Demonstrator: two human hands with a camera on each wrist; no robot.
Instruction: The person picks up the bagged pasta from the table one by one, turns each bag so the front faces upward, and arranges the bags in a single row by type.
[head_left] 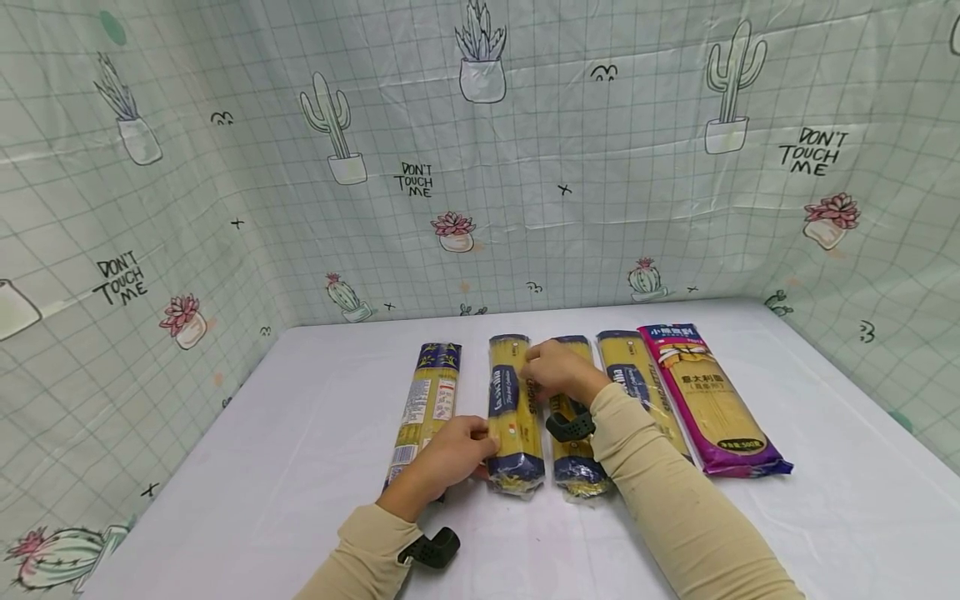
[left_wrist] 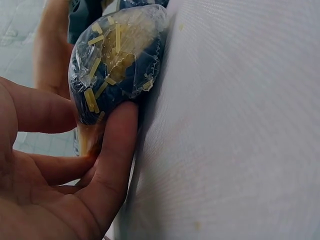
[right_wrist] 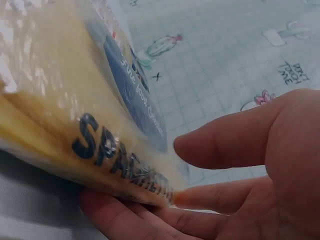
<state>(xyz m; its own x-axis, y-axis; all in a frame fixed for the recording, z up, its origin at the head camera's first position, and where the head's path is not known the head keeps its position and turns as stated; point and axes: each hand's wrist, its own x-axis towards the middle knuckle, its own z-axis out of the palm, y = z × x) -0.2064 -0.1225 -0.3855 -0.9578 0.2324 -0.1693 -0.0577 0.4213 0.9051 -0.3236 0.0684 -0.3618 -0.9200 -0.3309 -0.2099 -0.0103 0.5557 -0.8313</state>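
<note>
A clear packet of spaghetti (head_left: 516, 425) with dark blue ends and label lies on the white table, between both hands. My left hand (head_left: 455, 454) grips its near left edge; in the left wrist view, fingers (left_wrist: 117, 150) curl about the packet's side near the crinkled end (left_wrist: 120, 55). On the far right edge, my right hand (head_left: 558, 369) holds the same packet. The right wrist view shows fingertips (right_wrist: 107, 210) tucked at the lower edge below the printed lettering (right_wrist: 120, 160), with the thumb close above.
Left of the hands lies another spaghetti packet (head_left: 431, 400). A blue-ended packet (head_left: 577, 467) sits partly beneath the right forearm. Farther right are another blue-labelled packet (head_left: 637, 375) and a purple pasta bag (head_left: 712, 400). A printed cloth (head_left: 525, 150) hangs behind the table (head_left: 300, 467).
</note>
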